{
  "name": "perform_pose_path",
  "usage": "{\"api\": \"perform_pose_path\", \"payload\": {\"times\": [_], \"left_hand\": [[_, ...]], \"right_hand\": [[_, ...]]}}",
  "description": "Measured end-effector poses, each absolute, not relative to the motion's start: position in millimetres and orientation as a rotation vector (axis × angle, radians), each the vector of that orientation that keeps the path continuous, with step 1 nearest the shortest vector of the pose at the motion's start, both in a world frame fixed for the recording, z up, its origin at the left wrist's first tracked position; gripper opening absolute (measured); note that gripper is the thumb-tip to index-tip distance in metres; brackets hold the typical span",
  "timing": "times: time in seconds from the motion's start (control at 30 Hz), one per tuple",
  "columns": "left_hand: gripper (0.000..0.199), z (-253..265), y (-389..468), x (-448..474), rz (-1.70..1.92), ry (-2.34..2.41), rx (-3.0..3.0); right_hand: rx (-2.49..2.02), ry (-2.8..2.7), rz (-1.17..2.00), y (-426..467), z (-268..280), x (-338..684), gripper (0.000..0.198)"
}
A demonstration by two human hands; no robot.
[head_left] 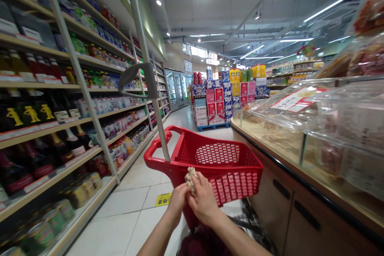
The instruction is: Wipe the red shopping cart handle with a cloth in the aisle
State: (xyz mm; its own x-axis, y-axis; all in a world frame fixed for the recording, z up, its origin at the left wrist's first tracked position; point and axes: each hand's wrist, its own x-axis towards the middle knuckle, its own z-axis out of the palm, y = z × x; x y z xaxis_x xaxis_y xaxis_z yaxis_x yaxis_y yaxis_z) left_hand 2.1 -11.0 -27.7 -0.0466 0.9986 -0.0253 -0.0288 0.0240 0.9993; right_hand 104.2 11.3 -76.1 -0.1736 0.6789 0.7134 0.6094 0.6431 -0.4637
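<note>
A crumpled off-white cloth (191,177) is bunched up between my two hands, close to the near side of a red plastic shopping basket cart (180,168). My left hand (179,199) is closed around its lower left part. From the right, my right hand (205,200) presses over it with bent fingers. Part of the cloth sticks out above my fingertips; the rest is hidden in my grip. The cart has mesh walls, and a metal pole (160,124) with a grey loop handle (138,82) rises at its left end.
Shelves of bottles and cans (99,128) line the left. On the right runs a wooden counter (270,192) with clear plastic covers (288,100). Stacked drink cartons (216,106) stand on a blue pallet ahead. A yellow floor sticker (163,199) lies on the tiles.
</note>
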Motion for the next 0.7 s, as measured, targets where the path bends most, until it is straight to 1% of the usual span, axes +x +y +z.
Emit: {"api": "perform_pose_path", "payload": {"times": [0.03, 0.07, 0.13, 0.2, 0.27, 0.33, 0.37, 0.4, 0.5, 0.53, 0.63, 0.7], "left_hand": [[0.025, -25.6, -11.1, 1.4, 1.211, 1.217, 1.193], [0.024, -22.5, -10.3, 0.9, 1.189, 1.207, 1.27], [0.022, -12.8, -6.1, 0.5, 1.162, 1.219, 1.45], [0.021, 0.3, 1.3, 0.6, 1.219, 1.304, 1.613], [0.021, 12.3, 9.7, -0.2, 1.386, 1.491, 1.796], [0.03, 17.7, 16.5, -3.2, 1.521, 1.765, 2.061], [0.036, 16.9, 18.7, -5.7, 1.489, 1.903, 2.218], [0.042, 14.0, 20.0, -8.7, 1.372, 2.011, 2.367], [0.054, -2.9, 20.1, -17.8, 0.834, 2.139, 2.7], [0.057, -8.7, 19.4, -20.1, 0.727, 2.164, 2.749], [0.063, -19.6, 17.9, -23.3, 0.625, 2.267, 2.799], [0.063, -20.8, 17.7, -22.9, 0.602, 2.284, 2.829]], "right_hand": [[-0.993, -1.903, 0.071, 11.9, -77.7, 107.4, 0.061], [-0.955, -1.917, 0.063, 13.6, -77.5, 110.0, 0.062], [-0.883, -1.877, 0.052, 20.7, -69.7, 112.3, 0.054], [-0.832, -1.802, 0.014, 32.4, -53.5, 108.9, 0.046], [-0.825, -1.735, -0.066, 46.4, -35.9, 101.1, 0.04], [-0.864, -1.685, -0.162, 58.6, -26.7, 93.1, 0.033], [-0.88, -1.688, -0.208, 62.7, -28.0, 90.8, 0.031], [-0.885, -1.714, -0.252, 64.8, -33.9, 90.5, 0.03], [-0.85, -1.867, -0.358, 59.3, -76.5, 103.2, 0.033], [-0.83, -1.925, -0.385, 54.5, -95.0, 111.3, 0.034], [-0.79, -2.031, -0.433, 39.1, -136.4, 135.7, 0.035], [-0.811, -2.025, -0.43, 34.1, -136.4, 143.4, 0.037]]}}
